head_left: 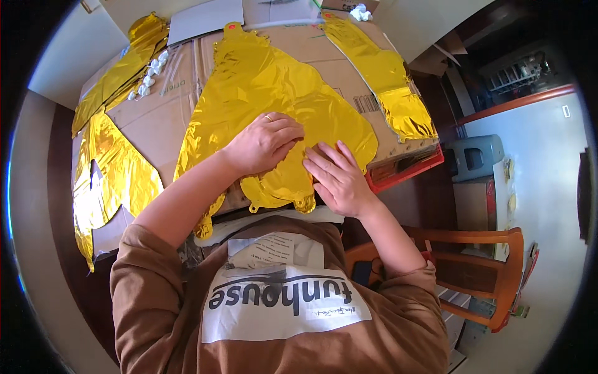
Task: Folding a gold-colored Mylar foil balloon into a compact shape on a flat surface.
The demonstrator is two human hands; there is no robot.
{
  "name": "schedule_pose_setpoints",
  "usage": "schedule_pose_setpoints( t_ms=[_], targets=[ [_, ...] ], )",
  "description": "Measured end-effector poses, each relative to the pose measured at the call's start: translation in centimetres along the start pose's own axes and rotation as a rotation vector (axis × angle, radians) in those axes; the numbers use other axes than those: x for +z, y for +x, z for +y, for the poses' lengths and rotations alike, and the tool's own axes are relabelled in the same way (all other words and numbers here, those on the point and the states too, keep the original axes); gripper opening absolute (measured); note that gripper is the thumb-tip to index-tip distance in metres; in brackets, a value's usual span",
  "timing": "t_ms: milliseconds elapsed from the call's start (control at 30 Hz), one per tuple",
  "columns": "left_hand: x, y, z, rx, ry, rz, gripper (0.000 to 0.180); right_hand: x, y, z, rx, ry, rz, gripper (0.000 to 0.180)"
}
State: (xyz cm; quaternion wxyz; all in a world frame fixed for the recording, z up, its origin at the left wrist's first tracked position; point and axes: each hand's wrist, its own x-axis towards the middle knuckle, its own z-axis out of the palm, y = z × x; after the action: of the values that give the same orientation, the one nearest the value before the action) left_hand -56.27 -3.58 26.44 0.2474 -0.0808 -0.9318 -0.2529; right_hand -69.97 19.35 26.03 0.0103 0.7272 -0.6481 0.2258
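Observation:
A large flat gold foil balloon (280, 81) lies spread on the cardboard in front of me, its small tabbed edges toward my body. My left hand (265, 143) rests over its middle with the fingers curled together; their tips are turned under, so what they pinch, if anything, is hidden. Just to the right, my right hand (336, 177) lies flat on the foil near its lower edge, fingers stretched and slightly apart. A ring shows on a left finger.
More gold foil pieces lie at the left (118, 168) and far right (386, 75). White crumpled bits (147, 82) sit on the cardboard surface (180, 68). A red crate (408, 169) shows under its right edge. A wooden chair (467, 268) and grey-blue stool (476, 156) stand right.

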Motion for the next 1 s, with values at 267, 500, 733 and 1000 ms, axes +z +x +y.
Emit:
schedule_pose_setpoints(
  t_ms=[267, 500, 733, 1000],
  targets=[
    [0.2, -0.1, -0.2, -0.001, -0.006, 0.002, 0.026, 1.1, 0.0, 0.2, -0.11, -0.118, 0.152, 0.046],
    [0.0, 0.0, -0.2, 0.0, -0.025, -0.014, 0.026, 1.2, -0.9, -0.9, -0.181, -0.161, 0.204, 0.025],
    [0.0, -0.1, -0.2, 0.003, -0.037, -0.013, 0.024, 1.3, -1.3, -1.2, -0.183, -0.15, 0.205, 0.024],
    [0.2, -0.2, -0.6, 0.031, -0.034, 0.014, 0.022, 0.1, -0.6, -0.7, -0.261, -0.155, 0.136, 0.026]
  ],
)
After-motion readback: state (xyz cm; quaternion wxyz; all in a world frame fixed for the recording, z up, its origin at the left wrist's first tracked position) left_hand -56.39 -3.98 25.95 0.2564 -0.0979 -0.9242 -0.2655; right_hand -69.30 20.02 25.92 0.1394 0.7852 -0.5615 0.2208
